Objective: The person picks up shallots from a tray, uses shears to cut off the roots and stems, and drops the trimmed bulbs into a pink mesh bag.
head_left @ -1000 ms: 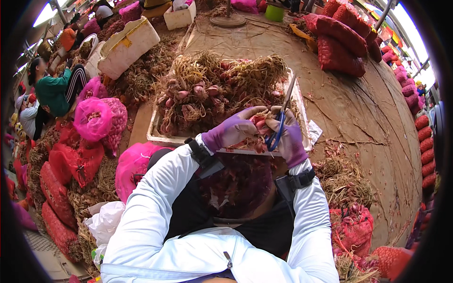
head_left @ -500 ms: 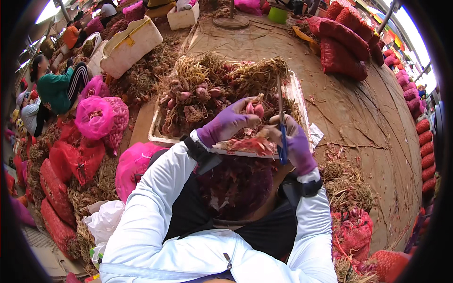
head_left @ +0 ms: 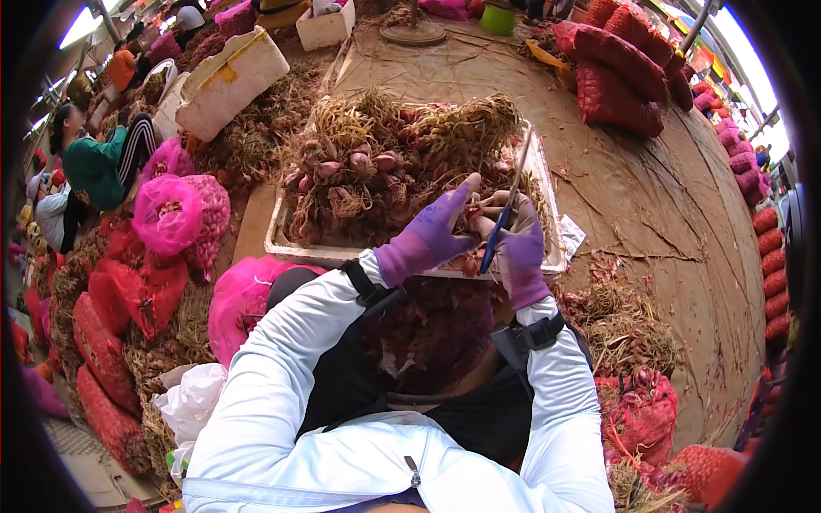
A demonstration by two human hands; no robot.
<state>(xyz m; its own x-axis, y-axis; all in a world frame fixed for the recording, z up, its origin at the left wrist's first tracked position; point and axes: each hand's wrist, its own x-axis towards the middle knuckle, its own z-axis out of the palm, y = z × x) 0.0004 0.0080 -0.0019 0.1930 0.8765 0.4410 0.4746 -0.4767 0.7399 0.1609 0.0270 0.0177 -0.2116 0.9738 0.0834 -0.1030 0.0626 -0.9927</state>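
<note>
My left hand [head_left: 432,232], in a purple glove, is turned with its back toward me over the near edge of a white foam tray [head_left: 282,248]. Its fingers close on shallots, mostly hidden; only a bit of reddish skin shows between the two hands. My right hand [head_left: 520,252], also gloved, grips blue-handled scissors [head_left: 491,248] with the blades slanting up and away. Its fingertips meet those of my left hand. Bunches of shallots [head_left: 361,161] with dry, straw-like stems heap up in the tray.
Below the tray, between my legs, is a dark purplish mesh bag [head_left: 428,333]. Pink net bags [head_left: 169,214] and red sacks [head_left: 103,346] stand at left, near a seated person in green [head_left: 98,167]. Dry stems [head_left: 620,329] lie at right; full red sacks [head_left: 620,98] are farther off.
My left hand has rolled over and moved right, hiding the shallots it showed before. My right hand has drawn in to it, and the scissors have tilted from upright to slanting.
</note>
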